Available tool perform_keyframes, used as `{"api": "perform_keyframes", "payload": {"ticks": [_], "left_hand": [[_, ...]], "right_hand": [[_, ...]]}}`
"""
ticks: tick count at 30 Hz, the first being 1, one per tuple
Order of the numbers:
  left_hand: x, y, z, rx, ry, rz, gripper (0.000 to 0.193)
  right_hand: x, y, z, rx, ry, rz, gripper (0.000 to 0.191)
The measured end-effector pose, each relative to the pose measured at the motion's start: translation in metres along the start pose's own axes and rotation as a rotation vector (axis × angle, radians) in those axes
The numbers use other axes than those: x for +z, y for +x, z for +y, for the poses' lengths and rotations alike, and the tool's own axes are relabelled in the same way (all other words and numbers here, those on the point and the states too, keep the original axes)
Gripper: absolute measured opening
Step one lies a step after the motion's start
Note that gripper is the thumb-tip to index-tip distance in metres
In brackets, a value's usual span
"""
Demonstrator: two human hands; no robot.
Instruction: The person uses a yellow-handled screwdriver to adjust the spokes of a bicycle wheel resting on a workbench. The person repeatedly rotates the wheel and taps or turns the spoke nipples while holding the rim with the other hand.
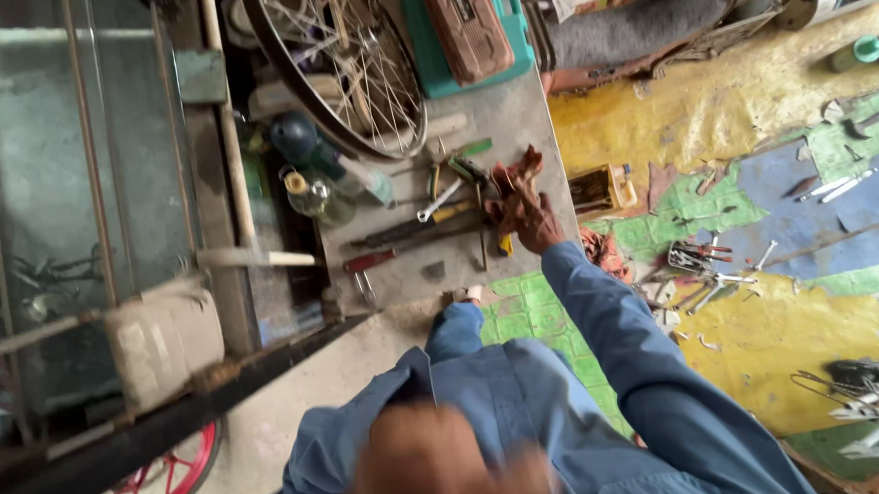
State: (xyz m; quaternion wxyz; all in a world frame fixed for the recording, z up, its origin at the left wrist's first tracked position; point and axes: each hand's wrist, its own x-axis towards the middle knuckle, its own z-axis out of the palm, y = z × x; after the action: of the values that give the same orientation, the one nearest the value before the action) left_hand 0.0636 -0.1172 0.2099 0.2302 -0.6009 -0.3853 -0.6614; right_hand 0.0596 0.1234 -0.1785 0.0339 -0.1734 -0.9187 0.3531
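Note:
My right hand (535, 221) reaches out in a blue sleeve to the right edge of a grey concrete slab (513, 115), and its fingers grip a crumpled red rag (515, 171). Just left of the rag lie a silver spanner (440, 200), a yellow-handled tool (455, 213), green-handled pliers (459, 163) and a red-handled screwdriver (371, 262). Close under the camera is my left hand (439, 464), a brown blur against the blue jacket. Its fingers cannot be made out.
A spoked bicycle wheel (338, 64) leans over the slab's far side, beside bottles (319, 193) and a teal tool case (469, 28). Loose tools (702, 265) and a small yellow box (592, 188) lie on the painted floor. A red-rimmed wheel (158, 482) sits bottom left.

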Motion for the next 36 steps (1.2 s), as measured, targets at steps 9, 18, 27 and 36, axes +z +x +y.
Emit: {"api": "perform_keyframes", "payload": {"ticks": [9, 18, 27, 36], "left_hand": [[-0.021, -0.187, -0.185, -1.282, 0.486, 0.058, 0.022], [0.01, -0.328, -0.222, -1.496, 0.359, -0.353, 0.027], [0.08, -0.272, -0.26, -2.142, -0.778, 0.423, 0.047], [0.083, -0.311, -0.266, -1.939, -0.249, 0.522, 0.036]], "right_hand": [[-0.022, 0.03, -0.007, 0.212, -0.04, 0.17, 0.024], [-0.053, 0.041, -0.014, 0.331, 0.298, 0.431, 0.024], [-0.032, 0.012, -0.028, 0.192, 0.074, 0.248, 0.016], [-0.05, -0.028, -0.021, 0.111, 0.335, 0.121, 0.035]]}}
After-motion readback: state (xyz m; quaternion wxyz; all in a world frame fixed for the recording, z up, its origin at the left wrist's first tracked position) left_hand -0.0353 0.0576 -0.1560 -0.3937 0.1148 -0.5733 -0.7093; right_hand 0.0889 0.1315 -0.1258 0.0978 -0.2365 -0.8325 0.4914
